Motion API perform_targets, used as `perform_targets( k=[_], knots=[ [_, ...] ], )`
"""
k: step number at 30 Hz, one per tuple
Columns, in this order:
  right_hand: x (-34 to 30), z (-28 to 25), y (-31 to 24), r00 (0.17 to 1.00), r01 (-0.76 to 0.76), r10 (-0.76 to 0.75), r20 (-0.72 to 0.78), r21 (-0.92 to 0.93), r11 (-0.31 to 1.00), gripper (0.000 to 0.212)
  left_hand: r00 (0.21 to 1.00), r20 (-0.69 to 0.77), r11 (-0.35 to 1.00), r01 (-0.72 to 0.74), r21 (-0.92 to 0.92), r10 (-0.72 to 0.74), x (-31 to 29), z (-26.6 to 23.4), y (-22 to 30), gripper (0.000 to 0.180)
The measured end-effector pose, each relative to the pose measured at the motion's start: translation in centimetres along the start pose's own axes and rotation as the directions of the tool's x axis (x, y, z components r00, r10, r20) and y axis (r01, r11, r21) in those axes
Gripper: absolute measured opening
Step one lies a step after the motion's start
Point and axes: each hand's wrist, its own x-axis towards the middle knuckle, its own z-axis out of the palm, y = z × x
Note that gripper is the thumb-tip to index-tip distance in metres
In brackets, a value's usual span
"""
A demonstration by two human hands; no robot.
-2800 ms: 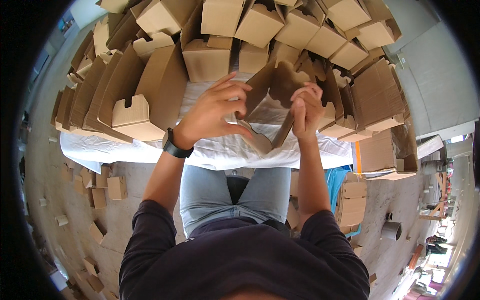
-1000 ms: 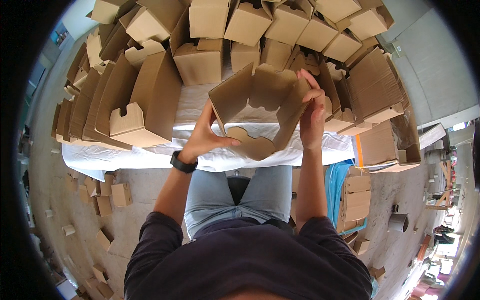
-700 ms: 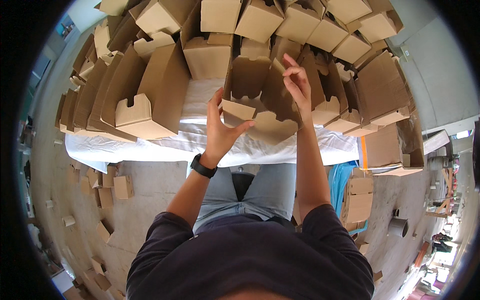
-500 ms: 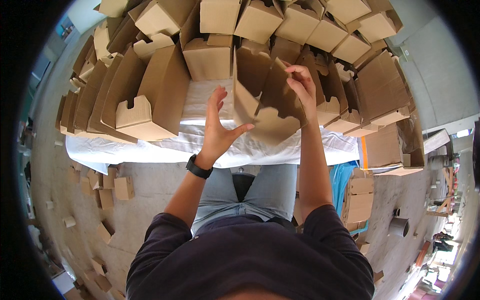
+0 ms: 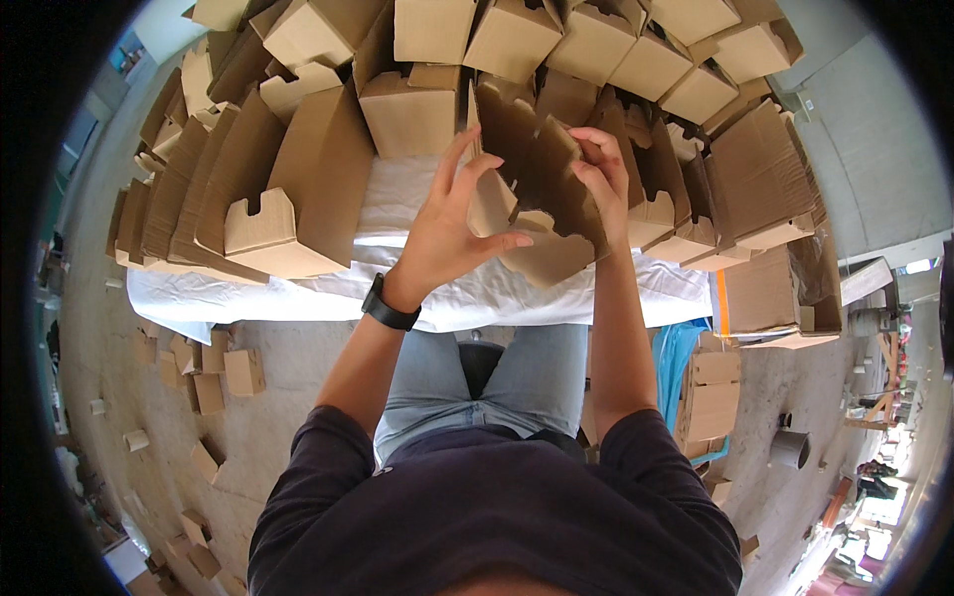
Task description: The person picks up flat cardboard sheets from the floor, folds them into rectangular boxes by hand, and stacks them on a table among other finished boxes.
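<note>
A brown open-topped cardboard box with notched flaps stands tilted in front of me, over the front of the white cloth. My right hand pinches the top edge of its right wall between thumb and fingers. At the left wall is my left hand, thumb and fingers spread and curved. Its fingertips overlap that wall and the thumb reaches over the near flap; whether they press on the cardboard I cannot tell. A black watch band is on my left wrist.
Similar boxes line the table left, right and in stacks behind. White cloth covers the table. Below, small cartons lie on the floor at left; a blue plastic sheet and a grey cylinder are at right.
My left hand has moved right and up, from beside the box to its left wall. The box has narrowed slightly, its left wall shifting inward. My right hand keeps its hold.
</note>
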Motion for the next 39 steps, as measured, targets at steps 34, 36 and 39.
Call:
perform_targets(
  k=[34,36,39],
  knots=[
    [0.2,1.9,-6.7,0.932,0.353,-0.014,0.363,-0.898,0.262,0.06,0.996,-0.051,0.991,0.08,0.105,-0.075,-2.1,-1.9,2.6,0.059],
    [0.4,1.8,-6.7,0.934,0.329,0.061,0.352,-0.914,0.239,0.059,0.996,-0.053,0.991,0.081,0.109,-0.076,-2.0,-2.0,2.6,0.059],
    [0.3,1.3,-6.1,0.943,0.311,0.035,0.332,-0.91,0.274,0.055,0.995,-0.049,0.992,0.087,0.093,-0.083,-1.7,-1.9,2.5,0.059]
  ],
)
